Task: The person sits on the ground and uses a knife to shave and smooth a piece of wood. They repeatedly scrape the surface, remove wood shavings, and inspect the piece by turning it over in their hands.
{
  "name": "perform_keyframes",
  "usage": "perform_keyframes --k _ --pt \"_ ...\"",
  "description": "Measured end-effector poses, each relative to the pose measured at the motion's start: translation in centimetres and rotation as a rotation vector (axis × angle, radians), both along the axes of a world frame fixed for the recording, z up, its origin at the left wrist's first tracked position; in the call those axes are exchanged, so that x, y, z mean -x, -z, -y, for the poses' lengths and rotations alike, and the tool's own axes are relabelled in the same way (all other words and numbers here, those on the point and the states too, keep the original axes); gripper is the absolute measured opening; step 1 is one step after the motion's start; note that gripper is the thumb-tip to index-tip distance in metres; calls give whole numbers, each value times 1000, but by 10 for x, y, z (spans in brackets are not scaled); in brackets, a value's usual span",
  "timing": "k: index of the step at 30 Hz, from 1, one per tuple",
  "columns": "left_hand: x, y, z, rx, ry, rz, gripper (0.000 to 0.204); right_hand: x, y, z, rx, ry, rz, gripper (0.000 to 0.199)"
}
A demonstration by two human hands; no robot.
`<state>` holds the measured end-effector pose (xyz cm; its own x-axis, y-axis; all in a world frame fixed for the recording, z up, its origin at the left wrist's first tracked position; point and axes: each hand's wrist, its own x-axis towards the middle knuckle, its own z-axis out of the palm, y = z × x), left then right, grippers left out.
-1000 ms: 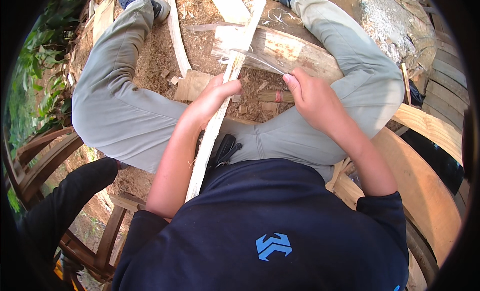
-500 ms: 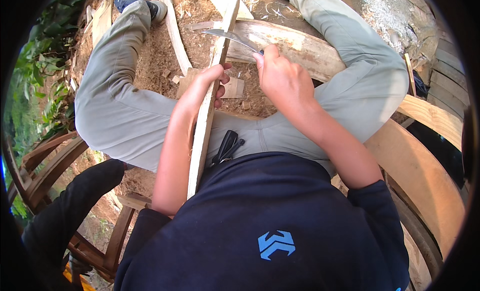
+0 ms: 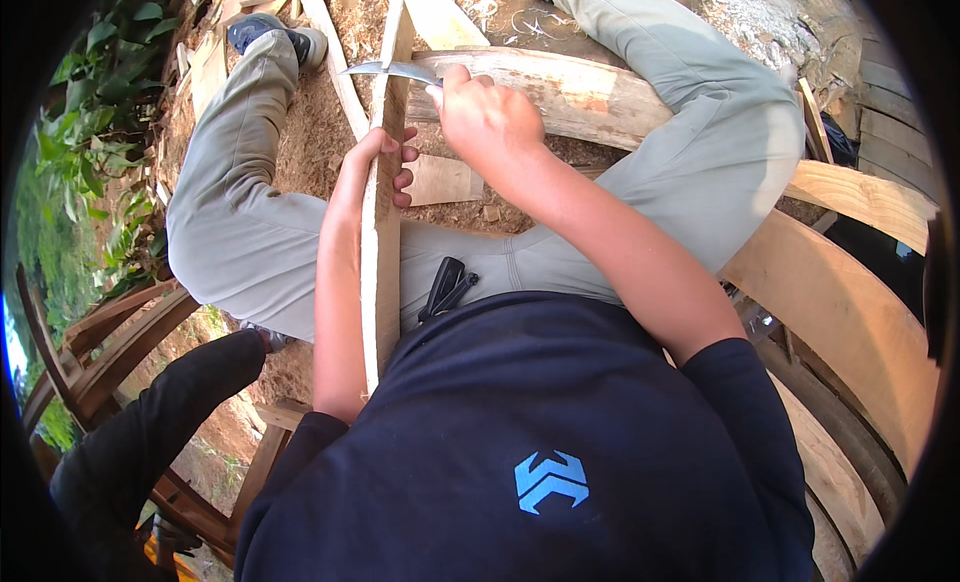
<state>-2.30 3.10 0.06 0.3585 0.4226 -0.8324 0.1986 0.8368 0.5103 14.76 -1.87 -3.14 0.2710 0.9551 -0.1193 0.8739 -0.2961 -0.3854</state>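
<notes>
A long pale wooden strip (image 3: pixel 381 232) runs from my belly up and away between my legs. My left hand (image 3: pixel 385 160) is closed around it past the middle, thumb on one side and curled fingertips showing on the other. My right hand (image 3: pixel 492 114) grips a knife by its handle, which the fist mostly hides. The slim, slightly curved knife blade (image 3: pixel 410 72) lies across the strip near its far end, beyond my left hand, with its tip pointing left.
A thick, weathered piece of wood (image 3: pixel 570 92) lies beyond my hands, between my legs. Wood offcuts and shavings (image 3: pixel 490 7) cover the ground ahead. Curved wooden pieces (image 3: pixel 840 312) stand at my right. Another person's dark-clothed leg (image 3: pixel 165 402) is at lower left, below leafy plants (image 3: pixel 100 92).
Both hands, the strip and the knife have shifted left in view. The strip now stands more upright in the picture, and the blade crosses it nearer its middle length.
</notes>
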Motion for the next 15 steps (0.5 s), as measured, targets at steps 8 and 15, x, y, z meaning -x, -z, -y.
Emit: perform_keyframes --k 8,15 --pt "6 -3 0 -31 -45 25 57 6 4 -20 11 -12 19 40" --pt "11 -4 1 -55 -47 45 57 1 2 -20 -31 -62 6 42"
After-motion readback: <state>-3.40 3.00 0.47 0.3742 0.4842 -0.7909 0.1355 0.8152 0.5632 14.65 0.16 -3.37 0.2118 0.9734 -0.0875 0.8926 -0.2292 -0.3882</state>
